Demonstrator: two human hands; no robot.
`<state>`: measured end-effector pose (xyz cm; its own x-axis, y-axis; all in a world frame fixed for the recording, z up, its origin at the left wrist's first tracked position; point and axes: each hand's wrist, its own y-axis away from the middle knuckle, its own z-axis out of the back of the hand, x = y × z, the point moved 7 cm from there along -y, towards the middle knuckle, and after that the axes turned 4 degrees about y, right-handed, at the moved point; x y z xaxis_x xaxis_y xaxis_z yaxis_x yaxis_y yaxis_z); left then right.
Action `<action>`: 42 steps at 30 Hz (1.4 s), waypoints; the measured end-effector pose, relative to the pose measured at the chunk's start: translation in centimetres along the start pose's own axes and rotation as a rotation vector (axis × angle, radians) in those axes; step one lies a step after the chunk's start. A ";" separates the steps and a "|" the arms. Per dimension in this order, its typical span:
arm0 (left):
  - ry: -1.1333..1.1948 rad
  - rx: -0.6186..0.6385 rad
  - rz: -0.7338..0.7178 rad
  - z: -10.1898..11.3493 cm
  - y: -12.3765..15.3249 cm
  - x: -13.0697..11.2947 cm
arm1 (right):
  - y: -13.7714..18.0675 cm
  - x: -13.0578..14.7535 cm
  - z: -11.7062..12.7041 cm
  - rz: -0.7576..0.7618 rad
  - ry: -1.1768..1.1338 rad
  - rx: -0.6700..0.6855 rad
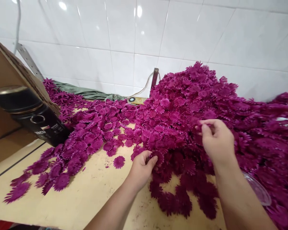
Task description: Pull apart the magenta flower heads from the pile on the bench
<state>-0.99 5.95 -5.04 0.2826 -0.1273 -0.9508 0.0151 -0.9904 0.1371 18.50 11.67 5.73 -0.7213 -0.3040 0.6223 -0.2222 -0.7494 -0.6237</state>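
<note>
Magenta artificial flower pieces with fringed petals lie in a tall heap (182, 102) in front of me. My left hand (141, 167) is closed at the heap's near edge, thumb and fingers pinching one flower piece (159, 157). Farther right and higher, my right hand (217, 140) is closed over the heap, with a bit of a magenta flower piece (198, 127) between thumb and fingertips. Its other fingers are curled, and most of that piece is hidden. Between my forearms, several loose flower pieces (172, 203) lie on the pale tabletop (93, 191).
A second spread of flower pieces (84, 140) covers the left side, beside a black bottle (38, 115) and a cardboard box (19, 70). Green cloth (91, 91) runs along the white tiled wall (122, 38). A clear plastic lid-like thing (258, 190) lies beside my right forearm.
</note>
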 end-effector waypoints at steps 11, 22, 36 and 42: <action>0.019 -0.067 0.018 0.9 -0.3 -0.1 | 8.5 5.7 -5.4 0.128 -0.099 0.676; -0.021 0.030 -0.018 0.3 0.0 -0.4 | 8.3 5.6 -6.3 0.132 0.025 0.704; 0.049 0.034 -0.111 -0.7 -0.1 -2.9 | 5.5 6.3 -6.0 0.213 0.232 0.345; 0.054 0.011 0.029 0.8 1.8 -1.4 | 0.1 0.9 -1.5 -0.026 0.248 0.098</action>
<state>-2.13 4.30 -3.65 0.3338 -0.1531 -0.9301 -0.0041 -0.9869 0.1610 16.80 12.18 5.49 -0.8578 -0.1394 0.4947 -0.1867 -0.8123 -0.5526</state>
